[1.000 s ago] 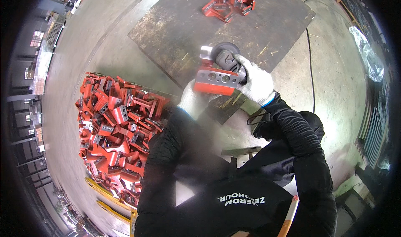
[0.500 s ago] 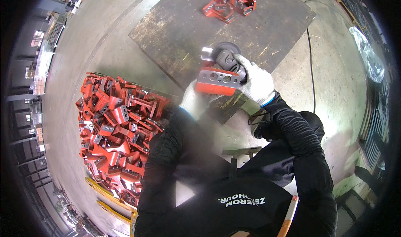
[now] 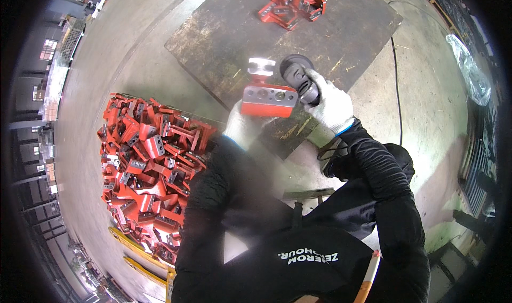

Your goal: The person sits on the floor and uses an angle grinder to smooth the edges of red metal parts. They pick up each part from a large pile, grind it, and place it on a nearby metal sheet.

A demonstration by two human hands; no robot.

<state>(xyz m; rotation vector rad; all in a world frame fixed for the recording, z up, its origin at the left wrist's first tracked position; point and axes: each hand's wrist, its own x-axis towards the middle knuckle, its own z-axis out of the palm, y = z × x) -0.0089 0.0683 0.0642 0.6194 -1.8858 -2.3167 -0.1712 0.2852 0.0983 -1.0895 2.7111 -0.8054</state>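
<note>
My left hand, in a white glove, is closed on a red metal bracket and holds it up over the near edge of the dark plate. The bracket has a bare grey face with several holes and a shiny bare end standing on its far side. My right hand, gloved as well, grips an angle grinder by its body. The grinder's round disc head points away from me, just right of the bracket and apart from it. The left fingers are partly hidden under the bracket.
A dark, scuffed plate lies ahead, with several red brackets grouped at its far side. At left is a big heap of red brackets, beside yellow metal bars. A black cable and clear plastic wrap lie to the right.
The bracket has moved slightly left and turned a little. The grinder has drawn away to the right, so the bracket's shiny end and a gap between the two now show.
</note>
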